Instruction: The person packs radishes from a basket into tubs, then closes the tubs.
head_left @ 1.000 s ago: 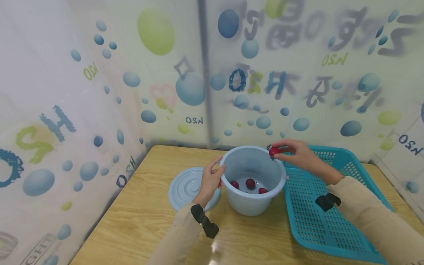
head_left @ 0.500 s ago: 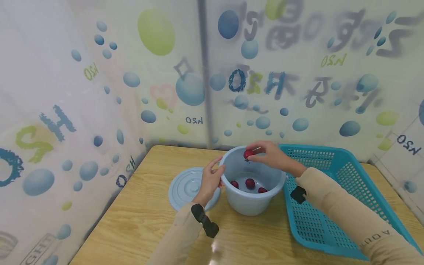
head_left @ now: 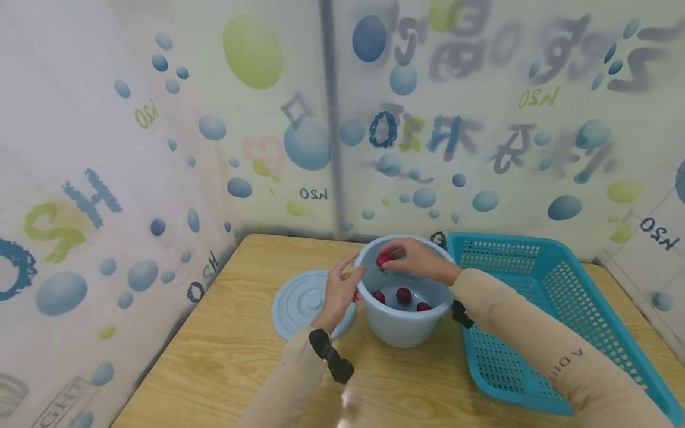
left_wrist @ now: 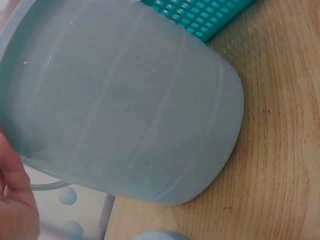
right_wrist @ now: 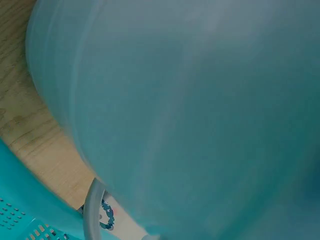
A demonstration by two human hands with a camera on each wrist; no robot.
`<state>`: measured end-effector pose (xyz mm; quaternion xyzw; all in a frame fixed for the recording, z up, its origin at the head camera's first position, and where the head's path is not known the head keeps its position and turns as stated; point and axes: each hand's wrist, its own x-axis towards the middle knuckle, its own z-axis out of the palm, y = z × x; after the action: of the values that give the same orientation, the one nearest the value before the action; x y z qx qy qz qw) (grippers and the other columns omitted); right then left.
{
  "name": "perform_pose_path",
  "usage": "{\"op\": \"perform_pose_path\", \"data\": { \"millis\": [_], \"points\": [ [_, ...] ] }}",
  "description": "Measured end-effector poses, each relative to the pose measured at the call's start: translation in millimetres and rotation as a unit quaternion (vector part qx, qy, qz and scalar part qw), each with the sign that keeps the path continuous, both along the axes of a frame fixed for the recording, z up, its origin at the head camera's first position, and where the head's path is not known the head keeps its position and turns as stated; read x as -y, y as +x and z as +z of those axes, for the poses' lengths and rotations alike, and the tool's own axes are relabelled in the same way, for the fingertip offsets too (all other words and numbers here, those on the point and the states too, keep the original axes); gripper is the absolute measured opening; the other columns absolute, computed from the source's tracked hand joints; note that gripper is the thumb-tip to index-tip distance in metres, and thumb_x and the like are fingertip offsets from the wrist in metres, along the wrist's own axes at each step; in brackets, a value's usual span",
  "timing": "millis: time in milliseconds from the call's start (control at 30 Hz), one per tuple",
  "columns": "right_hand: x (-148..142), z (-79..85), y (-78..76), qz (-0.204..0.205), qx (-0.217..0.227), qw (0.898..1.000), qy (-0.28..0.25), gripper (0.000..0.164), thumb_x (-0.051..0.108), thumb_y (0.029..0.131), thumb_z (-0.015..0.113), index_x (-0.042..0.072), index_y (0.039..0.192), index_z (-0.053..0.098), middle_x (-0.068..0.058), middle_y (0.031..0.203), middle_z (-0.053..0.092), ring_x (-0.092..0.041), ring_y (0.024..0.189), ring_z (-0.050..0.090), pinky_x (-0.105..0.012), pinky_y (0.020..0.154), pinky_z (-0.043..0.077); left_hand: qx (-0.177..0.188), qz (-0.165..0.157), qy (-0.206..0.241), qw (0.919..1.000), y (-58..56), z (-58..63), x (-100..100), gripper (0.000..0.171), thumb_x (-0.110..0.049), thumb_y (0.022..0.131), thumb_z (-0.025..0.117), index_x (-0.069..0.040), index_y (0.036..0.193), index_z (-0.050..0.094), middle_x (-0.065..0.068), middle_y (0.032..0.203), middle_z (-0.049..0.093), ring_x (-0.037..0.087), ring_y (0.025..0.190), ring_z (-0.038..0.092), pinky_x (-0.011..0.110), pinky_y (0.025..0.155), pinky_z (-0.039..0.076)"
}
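A light blue bucket [head_left: 401,330] stands upright on the wooden table, with three dark red plums [head_left: 404,295] on its bottom. My left hand [head_left: 338,291] grips the bucket's left rim, thumb on the edge and fingers outside. Over the inside of the bucket, my right hand [head_left: 417,259] pinches another red plum [head_left: 383,260] between thumb and fingertips. In the left wrist view, part of the left hand [left_wrist: 15,195] shows beside the bucket wall [left_wrist: 130,105]. The right wrist view is filled mostly by the bucket wall [right_wrist: 165,110]; the right hand is hidden there.
A round light blue lid [head_left: 299,303] lies on the table [head_left: 214,351], left of the bucket and partly behind the left hand. To the right sits a teal perforated basket [head_left: 514,356], its near part crossed by the right sleeve [head_left: 535,321]. A printed curtain [head_left: 299,196] rises behind the table.
My right hand has carried the plum leftward from above the basket side, over the right rim and down into the bucket's opening. The left hand stays on the rim.
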<state>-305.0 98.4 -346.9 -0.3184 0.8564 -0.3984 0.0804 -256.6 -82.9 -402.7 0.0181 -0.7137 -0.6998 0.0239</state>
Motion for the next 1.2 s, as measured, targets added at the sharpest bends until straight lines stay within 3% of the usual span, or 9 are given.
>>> {"op": "perform_pose_path", "data": {
  "millis": [167, 467, 833, 1200],
  "points": [
    [8, -7.1, -3.4, 0.021, -0.001, 0.999, 0.029, 0.029, 0.007, 0.081, 0.063, -0.003, 0.107, 0.057, -0.013, 0.102, 0.06, -0.029, 0.097, 0.057, -0.039, 0.083, 0.046, 0.002, 0.003, -0.002, 1.0, -1.0, -0.4, 0, 0.039, -0.02, 0.086, 0.056, -0.02, 0.125, 0.051, 0.002, 0.052, 0.05, 0.008, 0.036, 0.043, 0.019, 0.037, 0.039],
    [16, -12.8, -4.5, 0.008, 0.034, 0.998, 0.047, 0.028, 0.007, 0.08, 0.063, 0.003, 0.108, 0.058, -0.011, 0.103, 0.06, -0.028, 0.099, 0.057, -0.036, 0.081, 0.047, 0.0, 0.004, -0.004, 1.0, -2.6, -2.7, -1, 0.039, -0.018, 0.086, 0.055, -0.02, 0.125, 0.05, 0.002, 0.052, 0.051, 0.008, 0.035, 0.043, 0.019, 0.036, 0.039],
    [22, -17.6, -4.5, -0.019, 0.081, 0.995, 0.062, 0.028, 0.007, 0.079, 0.065, 0.001, 0.106, 0.057, -0.009, 0.099, 0.06, -0.026, 0.097, 0.057, -0.035, 0.08, 0.048, -0.003, 0.005, -0.007, 1.0, -2.8, -3.3, -1, 0.039, -0.018, 0.086, 0.055, -0.02, 0.125, 0.05, 0.002, 0.053, 0.052, 0.008, 0.036, 0.044, 0.019, 0.036, 0.038],
    [22, -23.5, -2.6, -0.017, 0.092, 0.992, 0.085, 0.033, 0.009, 0.078, 0.066, 0.002, 0.109, 0.056, -0.008, 0.102, 0.059, -0.026, 0.098, 0.056, -0.035, 0.079, 0.048, 0.0, 0.002, -0.001, 1.0, -1.4, -1.2, 0, 0.04, -0.019, 0.086, 0.055, -0.02, 0.126, 0.05, 0.003, 0.053, 0.052, 0.008, 0.036, 0.044, 0.019, 0.037, 0.038]
  ]
}}
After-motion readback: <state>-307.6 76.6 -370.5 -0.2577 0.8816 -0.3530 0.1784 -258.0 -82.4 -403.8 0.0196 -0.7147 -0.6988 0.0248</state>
